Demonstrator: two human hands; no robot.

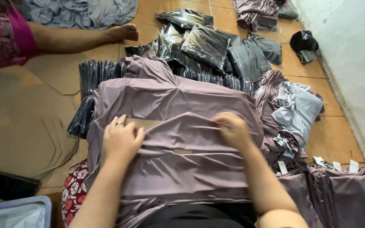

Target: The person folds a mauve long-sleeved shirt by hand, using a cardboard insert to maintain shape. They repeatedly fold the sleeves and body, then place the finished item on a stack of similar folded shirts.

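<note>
Mauve garment [174, 109], thin and slippery-looking, lies spread over the person's lap, a cardboard insert [142, 123] under its fold. Left hand [121, 141] presses flat, fingers together; right hand [232, 128] pinches a fold. Soft, light; best held at folded edges.

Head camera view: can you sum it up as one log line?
left hand: pressing mauve garment over cardboard insert | right hand: pinching the fabric | beside: bagged dark garments

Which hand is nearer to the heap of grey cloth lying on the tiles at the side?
Right. The right hand presses the mauve garment just beside the grey cloth heap; the left hand lies farther off, at the garment's opposite side.
</note>
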